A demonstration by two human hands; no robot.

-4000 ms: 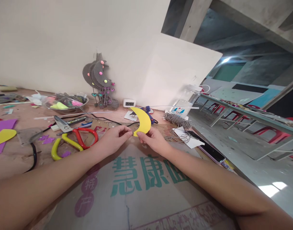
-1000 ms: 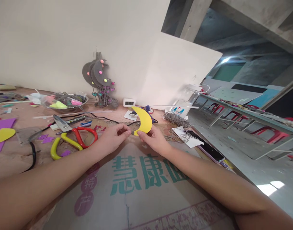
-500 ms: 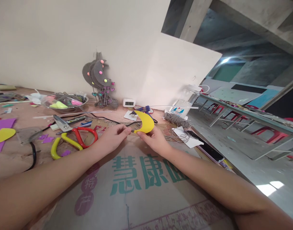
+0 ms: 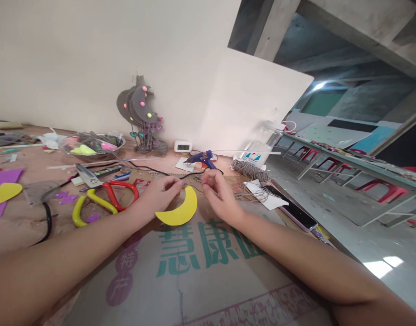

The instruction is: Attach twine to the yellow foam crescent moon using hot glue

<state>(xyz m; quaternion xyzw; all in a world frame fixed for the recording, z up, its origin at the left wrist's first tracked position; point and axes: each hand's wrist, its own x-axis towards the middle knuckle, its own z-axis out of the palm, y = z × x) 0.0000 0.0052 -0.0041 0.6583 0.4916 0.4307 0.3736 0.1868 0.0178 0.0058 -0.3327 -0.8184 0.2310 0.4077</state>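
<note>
A yellow crescent-shaped cutout [image 4: 181,213] hangs from my left hand [image 4: 163,194], whose thumb and fingers pinch its upper tip. The tip itself is partly hidden by the fingertips, and a small grey bit shows there. To the right of the crescent, my right hand [image 4: 221,199] is raised with fingers loosely curled and the thumb apart from them. I see nothing held in it. Both hands are over a printed cardboard sheet [image 4: 208,285]. Behind them lies a blue hot glue gun [image 4: 201,158], its nozzle pointing left.
Scissors [image 4: 106,192] with red and yellow handles lie left. Behind them stands a bowl [image 4: 92,154] of colourful pieces. Grey felt crescents [image 4: 140,106] hang by the wall near a small clock [image 4: 183,146]. Grey yarn [image 4: 250,171] and a phone [image 4: 298,213] lie right.
My right hand has let go of the yellow crescent and moved slightly right. The crescent has swung down and left, now held only by my left hand.
</note>
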